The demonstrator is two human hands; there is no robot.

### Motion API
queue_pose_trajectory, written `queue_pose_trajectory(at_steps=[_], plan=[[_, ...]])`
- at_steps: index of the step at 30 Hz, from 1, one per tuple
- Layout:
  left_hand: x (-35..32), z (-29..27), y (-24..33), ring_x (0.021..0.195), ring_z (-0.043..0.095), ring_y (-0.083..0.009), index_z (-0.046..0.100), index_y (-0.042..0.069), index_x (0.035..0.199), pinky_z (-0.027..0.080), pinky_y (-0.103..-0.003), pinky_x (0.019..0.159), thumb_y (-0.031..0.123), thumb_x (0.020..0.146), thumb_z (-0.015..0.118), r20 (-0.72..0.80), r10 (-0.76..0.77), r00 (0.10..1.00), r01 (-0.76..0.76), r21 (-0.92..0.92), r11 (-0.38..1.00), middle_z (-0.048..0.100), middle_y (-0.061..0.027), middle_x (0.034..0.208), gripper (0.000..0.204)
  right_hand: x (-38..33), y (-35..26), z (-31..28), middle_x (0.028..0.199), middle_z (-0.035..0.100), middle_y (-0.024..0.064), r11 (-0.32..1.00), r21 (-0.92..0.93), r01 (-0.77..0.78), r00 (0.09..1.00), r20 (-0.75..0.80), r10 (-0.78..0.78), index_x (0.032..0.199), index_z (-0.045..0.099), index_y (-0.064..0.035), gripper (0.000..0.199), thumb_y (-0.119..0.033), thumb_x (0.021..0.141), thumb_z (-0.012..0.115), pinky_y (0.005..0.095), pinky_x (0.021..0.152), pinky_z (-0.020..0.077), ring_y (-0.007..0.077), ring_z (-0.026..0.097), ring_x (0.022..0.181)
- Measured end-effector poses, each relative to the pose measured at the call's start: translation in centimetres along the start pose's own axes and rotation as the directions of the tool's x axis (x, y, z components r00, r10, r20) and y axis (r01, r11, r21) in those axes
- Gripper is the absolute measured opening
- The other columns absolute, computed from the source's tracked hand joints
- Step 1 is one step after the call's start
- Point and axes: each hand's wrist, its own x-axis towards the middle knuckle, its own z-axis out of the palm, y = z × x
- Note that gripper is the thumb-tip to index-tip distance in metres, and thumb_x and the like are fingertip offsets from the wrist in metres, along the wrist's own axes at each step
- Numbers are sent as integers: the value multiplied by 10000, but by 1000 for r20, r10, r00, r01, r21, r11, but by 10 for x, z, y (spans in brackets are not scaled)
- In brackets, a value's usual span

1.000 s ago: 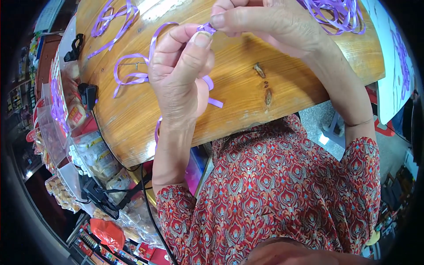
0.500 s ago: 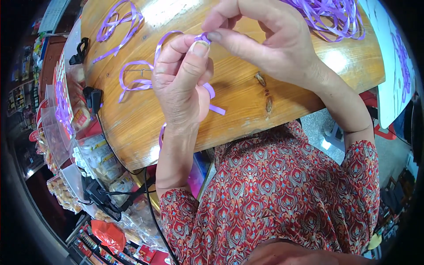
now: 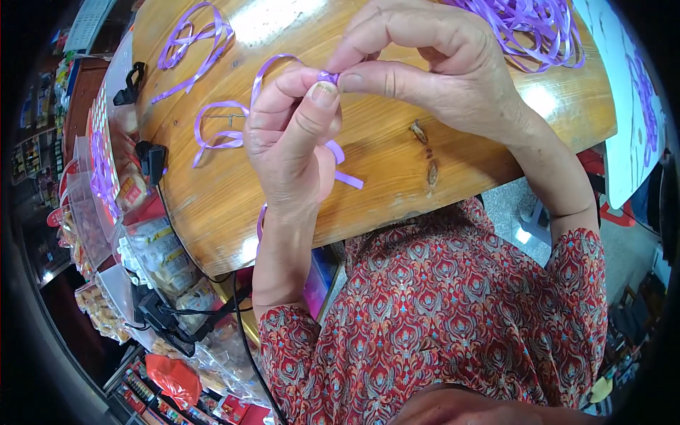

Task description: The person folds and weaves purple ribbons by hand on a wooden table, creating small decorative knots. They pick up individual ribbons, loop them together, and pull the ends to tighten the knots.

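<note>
Purple ribbon (image 3: 327,77), bunched into a small knot, sits up between your two hands, above the far half of the wooden surface (image 3: 382,156). Your left hand (image 3: 289,138) holds it pinched between thumb and forefinger, the other fingers curled in. Your right hand (image 3: 435,78) comes to the knot from the other side, thumb and forefinger narrow at its edge; you cannot tell whether they grip it or only touch it.

A ribbon loop (image 3: 221,145) lies just left of your left hand, beside a thin metal piece (image 3: 236,117), and a flat ribbon end (image 3: 349,180) shows to the right of your left wrist. Farther left, a loose ribbon length (image 3: 205,71) rests near the far side. A big ribbon heap (image 3: 538,35) lies at the far right, beyond your right hand. The wood is glossy, with bright glare patches and dark knots.

To your left, beside the surface, stand packed goods (image 3: 166,255) in clear wrapping, a black cable (image 3: 244,333) and a red plastic bag (image 3: 173,377). To your right stands a white panel (image 3: 613,120) with more purple strands (image 3: 646,113), and beneath it shows a grey speckled floor (image 3: 504,212).
</note>
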Motion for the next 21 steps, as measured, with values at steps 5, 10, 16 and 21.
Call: queue_pose_trajectory(at_steps=[5,10,16,21], plan=[[0,-3,0,540,405,-39,613,-9,916,262,-186,472,31,816,635,30,-69,997,69,-26,997,541,19,701,110,-1,4,-3,842,635,81,999,24,41,999,13,-41,852,646,-19,92,-19,761,657,258,680,459,166,602,772],[1,-2,-1,541,394,-34,615,-7,919,257,-188,462,33,816,637,36,-74,997,75,-13,997,559,16,719,113,-3,-3,-2,839,640,51,990,85,-110,994,7,110,842,648,-38,77,-47,767,663,239,701,448,119,592,782],[1,0,-1,529,374,-31,614,-9,940,260,-192,460,38,822,634,45,-119,992,123,-103,987,576,9,750,129,9,-35,-4,888,647,21,93,674,-733,390,303,870,892,648,-12,84,-54,820,635,218,758,446,68,574,829],[1,-5,0,518,363,-30,611,-10,954,252,-192,454,38,827,628,63,-95,993,104,-152,983,583,3,766,136,9,-31,0,917,648,43,5,707,-708,353,348,868,951,642,2,123,-28,834,620,227,796,453,90,581,874]])
